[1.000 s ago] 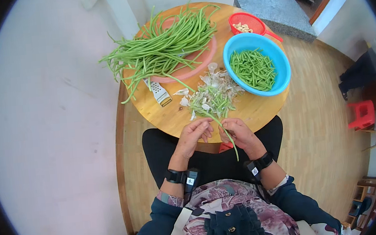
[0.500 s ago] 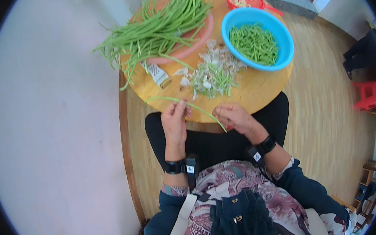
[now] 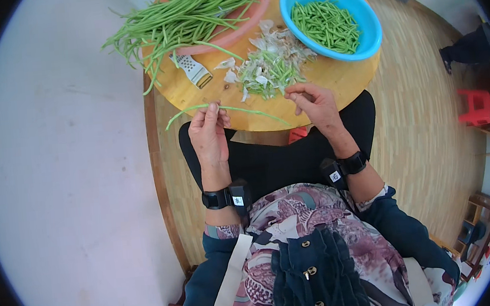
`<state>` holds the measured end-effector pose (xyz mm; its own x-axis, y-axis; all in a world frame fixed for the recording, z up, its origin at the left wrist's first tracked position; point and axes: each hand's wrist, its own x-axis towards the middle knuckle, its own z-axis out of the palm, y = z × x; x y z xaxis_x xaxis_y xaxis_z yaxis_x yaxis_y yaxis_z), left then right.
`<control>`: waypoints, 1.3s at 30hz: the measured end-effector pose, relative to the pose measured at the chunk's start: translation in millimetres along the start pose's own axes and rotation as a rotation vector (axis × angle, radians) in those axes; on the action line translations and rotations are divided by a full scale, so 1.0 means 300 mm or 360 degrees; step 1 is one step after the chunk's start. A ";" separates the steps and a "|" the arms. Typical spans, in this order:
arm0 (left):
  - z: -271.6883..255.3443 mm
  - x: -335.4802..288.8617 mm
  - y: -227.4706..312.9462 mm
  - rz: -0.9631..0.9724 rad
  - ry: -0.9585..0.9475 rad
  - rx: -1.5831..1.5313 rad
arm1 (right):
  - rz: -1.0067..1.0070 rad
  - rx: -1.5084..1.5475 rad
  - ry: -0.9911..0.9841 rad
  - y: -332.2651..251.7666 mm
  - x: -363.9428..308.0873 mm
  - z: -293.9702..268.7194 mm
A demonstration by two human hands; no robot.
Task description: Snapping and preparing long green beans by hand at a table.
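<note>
One bean [image 3: 247,111] juts both ways from the left grip [image 3: 216,108] pinching it, right grip [image 3: 292,101] parted.

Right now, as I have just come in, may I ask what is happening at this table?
At a round wooden table, a person's left hand holds one long green bean. The right hand is apart from that bean, near the pile of scraps; whether it pinches anything is too small to tell. More long beans lie heaped over a pink container, and short green pieces are in the blue basin.
</note>
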<state>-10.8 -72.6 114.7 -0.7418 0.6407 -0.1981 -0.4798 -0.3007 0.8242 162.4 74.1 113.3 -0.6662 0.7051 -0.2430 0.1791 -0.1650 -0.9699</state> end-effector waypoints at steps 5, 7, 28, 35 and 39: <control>-0.001 0.001 0.004 0.0021 0.0040 0.0034 | -0.0598 -0.0383 0.0028 -0.005 0.001 0.021; -0.002 0.004 0.002 0.0024 0.0043 0.0051 | -0.0706 -0.0294 0.0103 -0.004 0.009 0.018; 0.012 -0.006 -0.005 0.0053 0.0114 0.0142 | -0.0071 -0.0143 -0.0536 0.008 -0.022 0.040; -0.017 -0.001 -0.039 -0.0007 0.0096 0.0004 | -0.0142 0.0135 -0.0616 -0.008 -0.033 0.049; -0.031 0.006 -0.065 -0.0099 0.0197 -0.0161 | -0.0286 0.0550 -0.0897 -0.088 -0.072 0.048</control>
<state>-7.1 -72.1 93.2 -0.7583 0.5703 -0.3159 -0.5665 -0.3366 0.7521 161.6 53.4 143.8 -0.9558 0.2911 0.0414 -0.1483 -0.3558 -0.9227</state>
